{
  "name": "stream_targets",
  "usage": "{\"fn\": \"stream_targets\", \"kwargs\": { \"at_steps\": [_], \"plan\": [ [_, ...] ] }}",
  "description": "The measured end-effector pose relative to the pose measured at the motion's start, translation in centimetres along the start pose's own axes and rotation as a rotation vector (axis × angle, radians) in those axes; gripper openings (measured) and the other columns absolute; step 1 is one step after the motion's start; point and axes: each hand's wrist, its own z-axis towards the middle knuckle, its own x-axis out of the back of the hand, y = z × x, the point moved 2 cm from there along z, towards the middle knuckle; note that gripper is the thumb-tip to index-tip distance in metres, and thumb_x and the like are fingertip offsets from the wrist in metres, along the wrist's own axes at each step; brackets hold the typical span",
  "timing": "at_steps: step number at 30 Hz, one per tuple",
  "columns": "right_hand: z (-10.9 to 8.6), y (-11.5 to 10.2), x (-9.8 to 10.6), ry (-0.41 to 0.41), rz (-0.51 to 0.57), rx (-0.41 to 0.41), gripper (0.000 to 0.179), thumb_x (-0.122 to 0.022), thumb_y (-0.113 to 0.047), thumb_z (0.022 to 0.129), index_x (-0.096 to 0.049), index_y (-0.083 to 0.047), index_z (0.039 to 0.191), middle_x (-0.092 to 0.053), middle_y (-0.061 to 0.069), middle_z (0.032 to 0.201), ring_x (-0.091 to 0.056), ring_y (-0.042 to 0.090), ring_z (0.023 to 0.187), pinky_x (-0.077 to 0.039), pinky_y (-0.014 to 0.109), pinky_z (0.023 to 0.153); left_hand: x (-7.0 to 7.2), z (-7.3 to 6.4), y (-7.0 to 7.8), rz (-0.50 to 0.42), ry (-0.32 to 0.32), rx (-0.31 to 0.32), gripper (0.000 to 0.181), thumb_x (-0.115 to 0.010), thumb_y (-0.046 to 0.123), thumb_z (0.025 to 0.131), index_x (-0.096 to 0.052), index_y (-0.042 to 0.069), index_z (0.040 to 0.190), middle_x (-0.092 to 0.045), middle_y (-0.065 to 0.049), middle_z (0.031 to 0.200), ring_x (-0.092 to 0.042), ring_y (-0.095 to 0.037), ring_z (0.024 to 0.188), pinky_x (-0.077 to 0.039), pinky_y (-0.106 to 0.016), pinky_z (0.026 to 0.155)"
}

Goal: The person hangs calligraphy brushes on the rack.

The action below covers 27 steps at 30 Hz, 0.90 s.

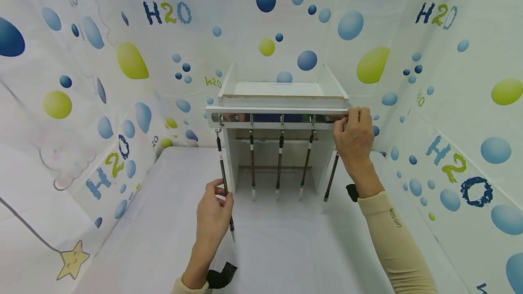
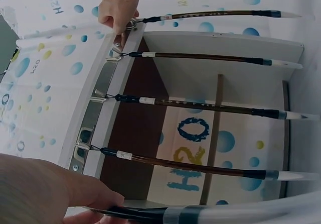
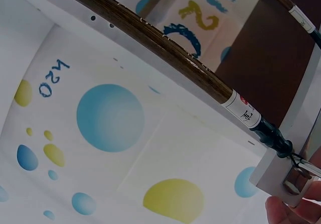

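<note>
Several writing brushes hang by loops from hooks on a metal hook rail (image 1: pixel 267 118) along the front of a small white shelf (image 1: pixel 286 102). My left hand (image 1: pixel 214 214) pinches the leftmost brush (image 1: pixel 222 162) around its lower handle; it slants, its top still at its hook. At the rail's right end, my right hand (image 1: pixel 354 137) grips the edge beside the last hook. The rightmost brush (image 3: pixel 165 48) hangs below that hand, and its cord loops at the hook in the right wrist view. White-tipped middle brushes (image 2: pixel 200 106) hang untouched between the hands.
The shelf has an open tray top (image 1: pixel 278 89) and an open space beneath, with side panels (image 1: pixel 230 158) standing on a white covered table (image 1: pixel 282 248). Behind and beside it are white curtains (image 1: pixel 241 8) with blue and green dots. Black straps (image 1: pixel 221 276) sit at both wrists.
</note>
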Motion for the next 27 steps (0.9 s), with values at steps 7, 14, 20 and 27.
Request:
{"fn": "stream_targets", "kwargs": {
  "at_steps": [7,14,20,27],
  "plan": [
    [-0.09,0.02,0.00,-0.010,-0.005,-0.002,0.022,-0.050,-0.010,0.096,-0.058,0.008,0.106,-0.052,0.024,0.096,-0.054,0.038,0.080,-0.054,0.048,0.065,0.15,0.10,0.06,0.000,0.000,0.017,0.041,-0.064,0.003,0.091,-0.054,0.000,0.131,-0.069,-0.014,0.098,-0.065,-0.020,0.074,-0.047,-0.021,0.053],
    [-0.09,-0.07,0.04,-0.012,-0.002,-0.005,0.022,-0.051,-0.011,0.096,-0.058,0.008,0.106,-0.052,0.024,0.097,-0.054,0.038,0.081,-0.054,0.047,0.066,0.28,0.20,0.17,0.000,-0.008,0.028,0.041,-0.065,0.004,0.091,-0.053,0.000,0.131,-0.068,-0.013,0.097,-0.064,-0.019,0.072,-0.047,-0.021,0.052],
    [-0.06,-0.09,0.14,-0.018,-0.001,-0.003,0.023,-0.050,-0.011,0.097,-0.058,0.008,0.106,-0.052,0.025,0.097,-0.054,0.038,0.081,-0.055,0.047,0.066,0.30,0.18,0.19,0.008,-0.002,0.019,0.041,-0.066,0.004,0.091,-0.053,0.000,0.130,-0.067,-0.013,0.095,-0.063,-0.018,0.071,-0.046,-0.021,0.052],
    [-0.02,-0.20,0.10,-0.008,0.009,-0.014,0.023,-0.049,-0.010,0.096,-0.058,0.009,0.107,-0.051,0.024,0.097,-0.053,0.037,0.081,-0.054,0.047,0.066,0.40,0.17,0.30,-0.008,-0.003,0.027,0.040,-0.064,0.005,0.093,-0.053,0.000,0.131,-0.067,-0.014,0.097,-0.063,-0.017,0.071,-0.046,-0.021,0.051]
  ]
}}
